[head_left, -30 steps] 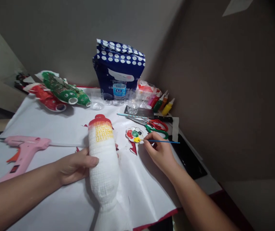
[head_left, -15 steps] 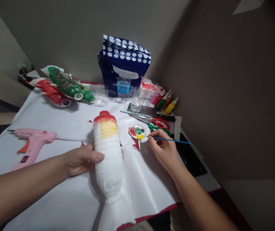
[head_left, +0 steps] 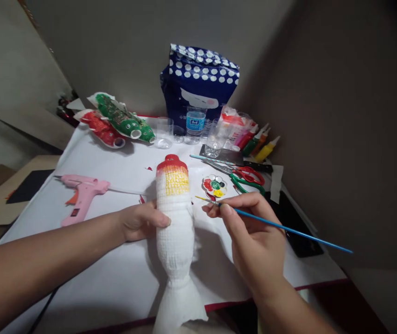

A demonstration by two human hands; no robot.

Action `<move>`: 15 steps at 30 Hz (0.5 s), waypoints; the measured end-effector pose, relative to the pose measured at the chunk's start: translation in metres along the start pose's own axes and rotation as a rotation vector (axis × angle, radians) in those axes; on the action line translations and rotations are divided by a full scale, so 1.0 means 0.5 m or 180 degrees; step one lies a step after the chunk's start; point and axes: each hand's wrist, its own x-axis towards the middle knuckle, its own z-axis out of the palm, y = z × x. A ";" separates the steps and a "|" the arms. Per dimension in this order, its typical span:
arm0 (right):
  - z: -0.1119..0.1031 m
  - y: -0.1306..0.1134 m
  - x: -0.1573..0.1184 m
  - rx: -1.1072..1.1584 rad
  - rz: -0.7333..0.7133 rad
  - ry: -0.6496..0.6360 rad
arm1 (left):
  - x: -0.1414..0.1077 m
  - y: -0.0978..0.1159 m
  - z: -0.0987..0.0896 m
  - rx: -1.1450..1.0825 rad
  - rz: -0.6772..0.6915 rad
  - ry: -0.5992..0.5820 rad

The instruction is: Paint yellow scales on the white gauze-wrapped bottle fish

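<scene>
My left hand is wrapped round a white cloth-covered fish figure, thumb on its front and fingers hidden behind. The figure stands tilted, its red-painted mouth end up, a yellow patch below the red, and a flared white tail at the bottom. Between thumb and fingers, my right hand pinches a thin blue paintbrush. Its yellow-coated tip is just right of the figure, apart from it. Behind the brush lies a flower-shaped palette with red, green, black and yellow paint.
A pink glue gun lies at left. Painted fish rest at the back left. Clear cups stand before a blue bag. Scissors, a knife, paint bottles and a black tablet-like slab are at right.
The brush has left the palette's yellow paint and moved toward me and the figure, its tip now showing yellow. The view has shifted left, while my left hand keeps its hold.
</scene>
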 end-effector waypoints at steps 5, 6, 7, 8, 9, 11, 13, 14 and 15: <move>0.019 0.024 -0.004 0.0010 0.0088 -0.0058 | 0.003 -0.003 0.010 -0.0117 0.0091 -0.0232; 0.020 0.025 -0.005 -0.0027 0.0042 -0.0064 | 0.003 -0.004 0.010 -0.0122 0.0104 -0.0233; 0.021 0.026 -0.006 -0.0055 0.0005 -0.0054 | 0.003 -0.005 0.010 -0.0119 0.0114 -0.0213; 0.021 0.027 -0.007 -0.0077 -0.0018 -0.0029 | 0.003 -0.006 0.009 -0.0108 0.0112 -0.0184; 0.022 0.027 -0.007 -0.0101 -0.0015 -0.0004 | 0.002 -0.007 0.007 -0.0092 0.0099 -0.0149; 0.022 0.026 -0.007 -0.0135 0.0029 0.0027 | 0.002 -0.009 0.004 -0.0061 0.0077 -0.0103; 0.023 0.026 -0.005 -0.0139 0.0097 0.0015 | 0.003 -0.010 0.003 -0.0044 0.0088 -0.0104; 0.023 0.026 -0.003 -0.0134 0.0126 0.0004 | 0.003 -0.010 0.003 -0.0039 0.0106 -0.0112; 0.024 0.025 -0.002 -0.0132 0.0154 -0.0003 | 0.004 -0.010 0.004 -0.0045 0.0125 -0.0121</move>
